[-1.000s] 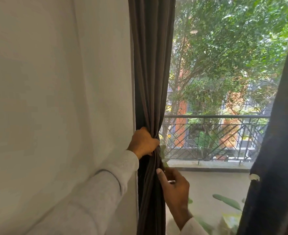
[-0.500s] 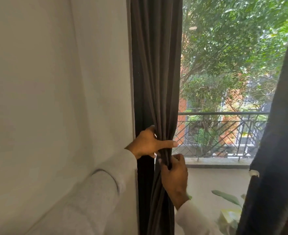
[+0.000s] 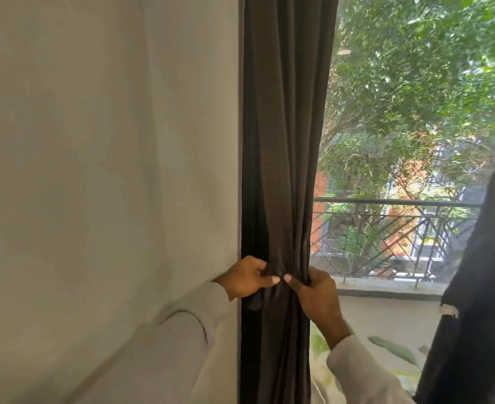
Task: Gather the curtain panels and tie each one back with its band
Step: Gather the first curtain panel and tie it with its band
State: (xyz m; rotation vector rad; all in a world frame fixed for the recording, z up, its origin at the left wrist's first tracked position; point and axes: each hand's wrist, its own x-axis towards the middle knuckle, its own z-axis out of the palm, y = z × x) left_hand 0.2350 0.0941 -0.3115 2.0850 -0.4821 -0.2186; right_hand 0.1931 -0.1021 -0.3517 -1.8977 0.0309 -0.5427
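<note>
Gathering a dark brown curtain panel (image 3: 284, 141) against the edge of a pale wall (image 3: 109, 170), a person in light sleeves works at a balcony window. The left hand (image 3: 247, 277) grips the bunched folds from the wall side, fingers curled into the cloth and thumb laid across the front; the right hand (image 3: 317, 295) pinches the opposite edge of the bundle, its thumb tip nearly meeting the other thumb. Between them the fabric is squeezed into a narrow waist. A short dark strip hanging just below the left hand may be the band, though that cannot be told for certain, and nothing yet appears wrapped around the bundle. By this reading the gathering is largely done and the tying is still to come. A second dark panel (image 3: 479, 272) hangs at the far right; whether it is tied cannot be seen. Beyond the glass stand a metal railing (image 3: 400, 223) and trees. No containers are in view.
</note>
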